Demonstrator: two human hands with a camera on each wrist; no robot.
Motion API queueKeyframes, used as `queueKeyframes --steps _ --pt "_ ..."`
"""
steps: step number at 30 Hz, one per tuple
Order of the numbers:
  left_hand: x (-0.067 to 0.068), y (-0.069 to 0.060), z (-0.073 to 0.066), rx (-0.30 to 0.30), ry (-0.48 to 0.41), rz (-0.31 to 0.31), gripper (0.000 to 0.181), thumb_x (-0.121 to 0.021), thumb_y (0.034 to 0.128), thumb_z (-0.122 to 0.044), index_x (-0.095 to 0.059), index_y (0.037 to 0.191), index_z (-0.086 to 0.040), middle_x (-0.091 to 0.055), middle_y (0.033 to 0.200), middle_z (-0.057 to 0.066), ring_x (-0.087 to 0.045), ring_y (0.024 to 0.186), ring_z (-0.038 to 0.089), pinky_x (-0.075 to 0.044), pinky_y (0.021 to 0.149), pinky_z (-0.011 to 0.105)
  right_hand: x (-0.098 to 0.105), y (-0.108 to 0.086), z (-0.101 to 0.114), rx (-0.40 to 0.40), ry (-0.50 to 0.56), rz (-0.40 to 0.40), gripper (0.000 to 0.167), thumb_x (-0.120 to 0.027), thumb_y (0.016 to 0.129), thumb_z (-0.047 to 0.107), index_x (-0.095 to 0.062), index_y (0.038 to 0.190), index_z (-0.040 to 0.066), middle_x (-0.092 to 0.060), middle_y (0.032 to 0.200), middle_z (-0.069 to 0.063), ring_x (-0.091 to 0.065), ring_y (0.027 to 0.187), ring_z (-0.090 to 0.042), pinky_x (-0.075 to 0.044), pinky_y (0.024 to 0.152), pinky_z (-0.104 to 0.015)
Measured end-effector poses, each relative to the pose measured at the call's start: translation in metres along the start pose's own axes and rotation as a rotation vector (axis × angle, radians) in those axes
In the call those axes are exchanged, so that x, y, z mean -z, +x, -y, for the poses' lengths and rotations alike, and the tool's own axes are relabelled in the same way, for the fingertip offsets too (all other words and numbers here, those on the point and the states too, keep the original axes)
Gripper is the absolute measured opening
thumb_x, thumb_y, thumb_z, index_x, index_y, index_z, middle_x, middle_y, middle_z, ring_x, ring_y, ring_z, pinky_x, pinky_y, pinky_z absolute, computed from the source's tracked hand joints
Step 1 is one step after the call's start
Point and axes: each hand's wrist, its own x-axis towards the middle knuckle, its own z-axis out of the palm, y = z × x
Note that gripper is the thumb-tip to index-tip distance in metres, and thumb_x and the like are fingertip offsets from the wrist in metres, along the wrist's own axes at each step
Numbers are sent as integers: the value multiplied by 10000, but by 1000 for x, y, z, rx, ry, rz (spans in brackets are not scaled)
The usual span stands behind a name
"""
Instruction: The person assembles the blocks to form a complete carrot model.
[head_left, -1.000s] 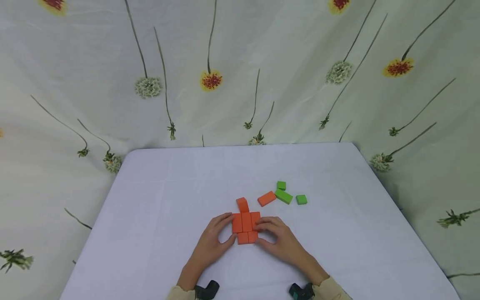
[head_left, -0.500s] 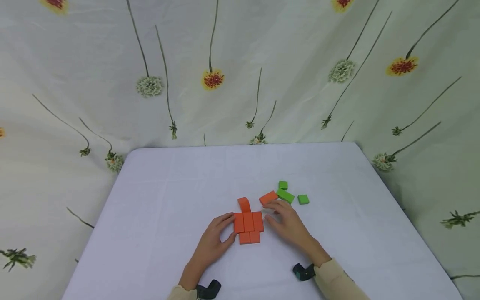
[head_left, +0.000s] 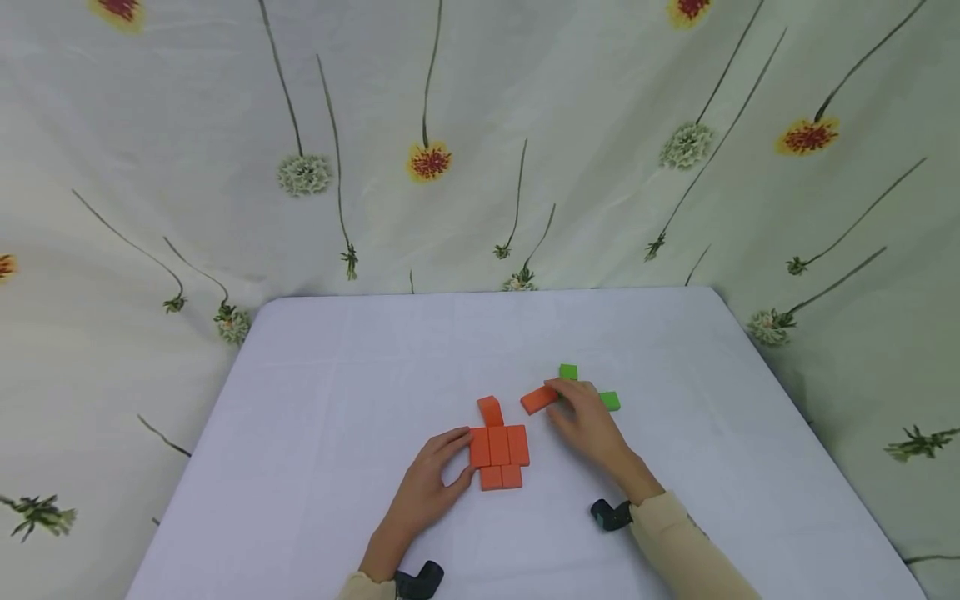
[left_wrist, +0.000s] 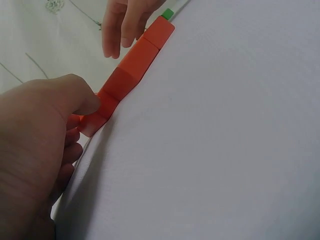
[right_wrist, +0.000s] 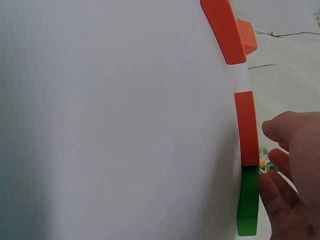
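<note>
In the head view, several orange blocks (head_left: 498,446) lie pushed together as a flat cluster, with one orange block (head_left: 491,411) jutting from its far side. My left hand (head_left: 427,483) rests at the cluster's left edge, thumb and fingers spread and touching the nearest block. My right hand (head_left: 588,421) is over a loose orange block (head_left: 537,400), hiding much of what lies beneath. The right wrist view has that loose block end to end with a green block (right_wrist: 248,200); thumb and fingers are relaxed beside the two, not gripping.
Two small green blocks show around my right hand, a far one (head_left: 568,372) and a right one (head_left: 611,401). All lie on a white-covered table (head_left: 337,375). A flower-patterned cloth (head_left: 480,100) hangs behind the table's far edge.
My right hand has left the cluster's right side and moved away and to the right, over the loose orange and green blocks. My left hand stays by the cluster.
</note>
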Motion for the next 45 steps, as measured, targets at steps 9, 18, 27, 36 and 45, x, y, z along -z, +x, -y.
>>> queueKeyframes --steps 9,18,27,36,45 --pt "1 0 -1 -19 9 -5 507 -809 899 -148 -650 1375 -79 -603 1438 53 -558 1351 244 -512 1100 443 0 8 -3 24 -77 36 454 -748 939 90 -644 1381 84 -680 1351 -79 -558 1170 -280 -574 966 -415" --pt "1 0 -1 -13 -1 2 500 -805 903 -146 -651 1373 -74 -604 1438 52 -558 1352 242 -513 1101 440 1 9 -1 17 -155 79 405 -746 950 116 -671 1345 76 -671 1338 -110 -559 1195 -292 -561 1004 -416" --pt "0 0 -1 0 -16 17 485 -793 913 -144 -652 1372 -74 -604 1440 44 -554 1359 236 -508 1107 440 4 7 2 39 -197 120 410 -773 933 142 -685 1327 71 -667 1266 -108 -564 1163 -285 -579 971 -397" --pt "0 1 -2 16 -13 23 483 -793 915 -155 -650 1371 -83 -606 1437 32 -550 1364 230 -499 1118 438 6 5 5 35 -156 108 333 -794 915 136 -721 1230 55 -665 1171 -86 -554 1041 -243 -567 847 -368" --pt "0 1 0 6 -12 9 485 -799 910 -155 -653 1367 -83 -609 1434 33 -553 1360 227 -499 1118 433 8 -2 8 24 -99 92 337 -794 916 149 -712 1234 71 -661 1203 -83 -568 1072 -254 -566 866 -386"
